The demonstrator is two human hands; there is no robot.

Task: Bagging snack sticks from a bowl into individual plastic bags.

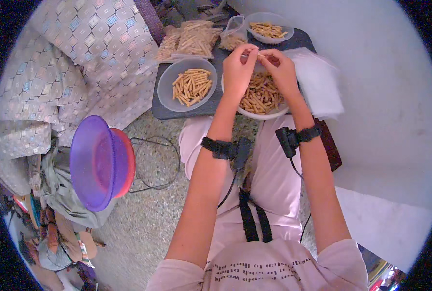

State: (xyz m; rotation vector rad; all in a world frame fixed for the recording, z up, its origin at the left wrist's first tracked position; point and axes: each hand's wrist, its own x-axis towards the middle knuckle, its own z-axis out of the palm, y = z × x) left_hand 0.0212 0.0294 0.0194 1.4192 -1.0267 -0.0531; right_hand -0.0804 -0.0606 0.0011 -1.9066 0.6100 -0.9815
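My left hand [239, 69] and my right hand [283, 71] meet above a white bowl [265, 116] on a dark low table. A small tan stick [261, 56] is pinched between the fingertips of both hands; fingers partly hide it. Brown stick-shaped pieces [261, 97], possibly a crunchy snack, fill the white bowl beneath. To the left of it, a clear plastic bowl [162, 91] holds paler sticks [192, 86]. Beyond my hands stands another clear bowl [290, 34] with yellowish sticks [268, 30]. A partly filled clear bag [233, 38] leans beside that bowl.
Filled plastic bags [196, 38] lie at the table's [165, 112] far left. Flat clear bags [319, 85] overhang its right edge by the wall [383, 91]. A purple basin [81, 163] and a red basin [127, 163] tilt beside a wire stand [156, 187]. Patterned fabric [110, 47] hangs left.
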